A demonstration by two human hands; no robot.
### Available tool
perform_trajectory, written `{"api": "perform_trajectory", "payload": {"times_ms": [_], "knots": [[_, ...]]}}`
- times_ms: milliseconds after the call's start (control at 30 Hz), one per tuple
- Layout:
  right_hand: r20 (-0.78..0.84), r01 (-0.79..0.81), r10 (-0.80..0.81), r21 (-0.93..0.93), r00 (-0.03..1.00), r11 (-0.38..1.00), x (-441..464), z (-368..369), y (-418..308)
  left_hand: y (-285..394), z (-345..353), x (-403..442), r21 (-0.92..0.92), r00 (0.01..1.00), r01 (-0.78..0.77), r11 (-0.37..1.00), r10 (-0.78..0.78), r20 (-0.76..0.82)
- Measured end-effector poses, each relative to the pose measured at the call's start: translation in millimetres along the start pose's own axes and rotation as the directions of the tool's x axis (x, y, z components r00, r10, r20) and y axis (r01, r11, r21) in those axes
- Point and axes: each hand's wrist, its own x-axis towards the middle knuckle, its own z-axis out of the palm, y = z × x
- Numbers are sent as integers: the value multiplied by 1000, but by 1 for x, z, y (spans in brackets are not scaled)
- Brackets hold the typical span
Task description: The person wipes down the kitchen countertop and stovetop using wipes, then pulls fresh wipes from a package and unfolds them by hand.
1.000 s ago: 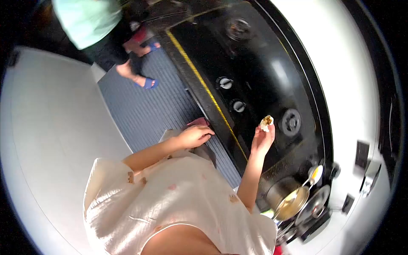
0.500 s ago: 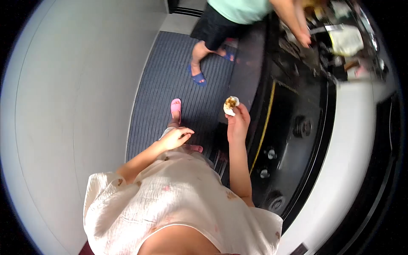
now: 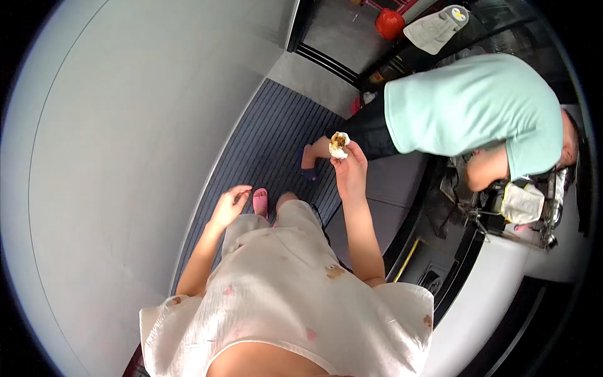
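Observation:
A bitten white steamed bun (image 3: 339, 145) with brown filling showing is pinched in the fingers of my right hand (image 3: 350, 176), held up in front of me. The fingers cover part of its lower right side. My left hand (image 3: 230, 206) hangs in the air on the other side of my body, near the grey wall. Its fingers are loosely bent and apart, with nothing in them. Below the hands are my pink slippers (image 3: 260, 202) on a ribbed dark mat (image 3: 251, 144).
A person in a mint shirt (image 3: 465, 107) bends over the black counter at the right. A stove top (image 3: 433, 270) runs along that side, with a cloth (image 3: 522, 203) near the tap. Grey wall (image 3: 125, 144) borders the left. A doorway (image 3: 333, 38) and red bag (image 3: 390, 24) lie ahead.
My view has shifted forward along the mat. The other person now leans over the counter. My left hand has moved leftward; my right hand still holds the bun.

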Motion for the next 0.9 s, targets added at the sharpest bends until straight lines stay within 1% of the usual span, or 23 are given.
{"api": "perform_trajectory", "payload": {"times_ms": [33,67,167,200,300,333,433,467,500,567,667,700,733,767,800,867,900], "knots": [[-11,-5,5,4,1000,1000,18,3,-1,-2,-6,13,-20,999,42,999,-42,-24],[-26,-12,12,9,1000,1000,35,5,-3,-7,-10,28,-67,999,29,997,-32,-39],[-86,-6,9,30,996,1000,90,-3,-4,-11,-18,78,-111,996,83,990,-86,-23],[-104,7,-3,39,995,999,115,-6,-7,-7,-21,103,-66,998,69,995,-70,-7],[-206,37,-16,97,978,995,186,-16,-12,-1,-25,187,-30,996,78,996,-77,53],[-198,57,-35,110,980,992,196,-25,-15,2,-20,201,-49,993,99,994,-95,69],[-284,114,-67,152,956,982,252,-35,-33,17,-16,287,-31,993,42,999,-39,111],[-309,128,-79,140,948,982,273,-41,-36,24,-14,319,-74,989,16,997,-5,145],[-318,172,-123,133,940,976,287,-40,-45,29,-11,349,-39,983,-25,999,31,182],[-373,190,-116,169,921,967,315,-48,-52,36,-3,407,10,962,-86,996,80,262],[-435,275,-194,131,879,953,359,-72,-65,84,20,493,-32,931,-82,996,88,354],[-465,300,-217,113,858,947,374,-80,-72,94,32,525,-27,901,-97,995,99,422],[-517,306,-242,41,821,951,389,-89,-82,105,47,561,-24,864,-119,993,115,491],[-543,321,-261,16,798,947,403,-98,-87,114,62,592,-22,826,-142,990,131,549],[-569,320,-277,-25,774,947,393,-109,-85,111,78,589,-57,802,-162,985,166,573],[-660,327,-284,-62,695,943,411,-127,-90,121,103,628,-112,726,-194,975,219,652],[-700,315,-261,-54,664,947,409,-129,-88,138,109,630,-48,698,-205,978,180,693]]}}
